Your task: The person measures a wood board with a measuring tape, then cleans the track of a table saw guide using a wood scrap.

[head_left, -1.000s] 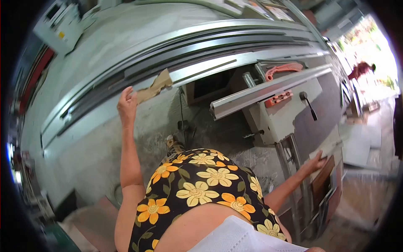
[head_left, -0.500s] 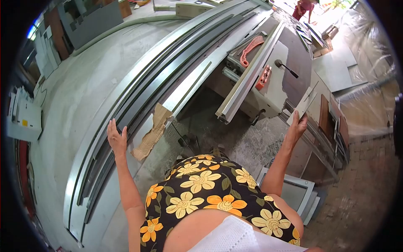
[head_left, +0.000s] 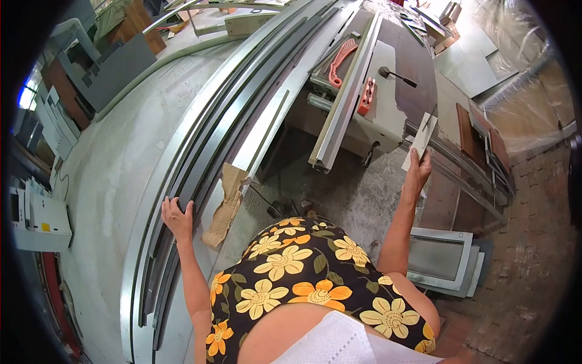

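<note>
My left hand (head_left: 177, 219) is at the near part of the long dark metal profiles (head_left: 209, 142), its fingers bent over them and the thumb held apart. It appears to touch the profiles but grips nothing I can see. A torn piece of brown cardboard (head_left: 225, 206) lies just right of that hand. My right hand (head_left: 418, 173) is closed round the lower end of a flat, pale strip (head_left: 424, 136), which points up and away beside the machine table.
A pale metal rail (head_left: 348, 97) runs along the machine table (head_left: 385, 118). A red-orange push handle (head_left: 343, 60), a red block (head_left: 366, 97) and a black-knobbed lever (head_left: 397, 76) are on the table. Framed panels (head_left: 439, 258) lean low at right. A white cabinet (head_left: 45, 215) stands at left.
My view has turned slightly. My left hand has come down onto the profiles, its fingers now more bent. My right hand still holds the pale strip.
</note>
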Tool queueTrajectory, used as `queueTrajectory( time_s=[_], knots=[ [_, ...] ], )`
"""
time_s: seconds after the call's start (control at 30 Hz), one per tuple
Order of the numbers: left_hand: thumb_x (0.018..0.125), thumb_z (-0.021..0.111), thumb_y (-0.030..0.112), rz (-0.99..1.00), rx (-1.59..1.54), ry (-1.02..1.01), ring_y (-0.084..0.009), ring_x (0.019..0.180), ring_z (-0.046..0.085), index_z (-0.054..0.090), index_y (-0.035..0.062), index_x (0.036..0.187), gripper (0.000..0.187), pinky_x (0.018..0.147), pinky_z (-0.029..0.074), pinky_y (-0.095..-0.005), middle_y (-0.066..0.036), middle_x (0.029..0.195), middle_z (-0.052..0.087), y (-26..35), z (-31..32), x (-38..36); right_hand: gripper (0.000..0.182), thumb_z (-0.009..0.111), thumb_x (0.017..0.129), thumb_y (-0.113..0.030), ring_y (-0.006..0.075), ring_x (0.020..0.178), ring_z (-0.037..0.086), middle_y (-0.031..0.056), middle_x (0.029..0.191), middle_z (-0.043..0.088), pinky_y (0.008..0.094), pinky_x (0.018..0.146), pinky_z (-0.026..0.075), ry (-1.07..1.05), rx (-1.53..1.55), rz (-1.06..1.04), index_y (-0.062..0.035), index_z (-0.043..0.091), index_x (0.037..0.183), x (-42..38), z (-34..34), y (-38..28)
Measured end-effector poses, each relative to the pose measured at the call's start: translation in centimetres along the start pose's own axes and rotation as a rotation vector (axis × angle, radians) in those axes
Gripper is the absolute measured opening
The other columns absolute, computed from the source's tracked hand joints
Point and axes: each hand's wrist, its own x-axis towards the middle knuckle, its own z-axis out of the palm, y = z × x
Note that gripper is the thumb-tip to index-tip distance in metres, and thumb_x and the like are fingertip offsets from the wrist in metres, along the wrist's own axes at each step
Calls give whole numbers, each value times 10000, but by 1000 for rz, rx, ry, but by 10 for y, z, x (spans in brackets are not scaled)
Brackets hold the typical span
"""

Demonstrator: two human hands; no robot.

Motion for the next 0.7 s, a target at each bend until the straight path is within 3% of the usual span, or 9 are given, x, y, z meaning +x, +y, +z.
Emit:
queueTrajectory(
  time_s=[0.4,0.5,0.6,0.67,0.7],
  knots=[
    [788,757,313,8,8,-38,-373,1269,437,611,42,1080,424,1033,366,-494,-187,1342,515,24,-20,-5,279,595,928,-127,132,895,579,53,1024,650,280,791,459,-89,-24,63,19,605,1166,30,6,6],
    [799,748,306,99,0,21,-369,1150,533,595,38,1060,404,940,430,-466,-184,1222,587,35,-37,-9,281,599,923,-122,140,891,591,63,1018,655,283,789,463,-93,-15,82,34,604,1157,40,9,16],
    [817,733,303,-106,-142,-148,-383,993,605,563,28,1067,409,831,473,-453,-191,1079,630,61,-62,-11,278,597,919,-129,146,838,608,74,964,670,297,752,476,-105,-88,93,30,610,1146,55,11,39],
    [834,717,302,-77,-199,-131,-399,918,625,536,25,1101,425,770,485,-451,-208,1006,633,65,-65,-16,275,596,917,-134,145,819,612,82,933,675,305,735,481,-123,-212,103,27,614,1139,60,16,46],
    [835,717,299,-94,-207,-150,-398,927,624,533,26,1105,426,776,484,-446,-207,1010,632,68,-68,-17,299,603,903,-177,219,821,653,138,920,689,352,741,494,-131,-290,84,13,620,1134,64,17,60]
  ],
)
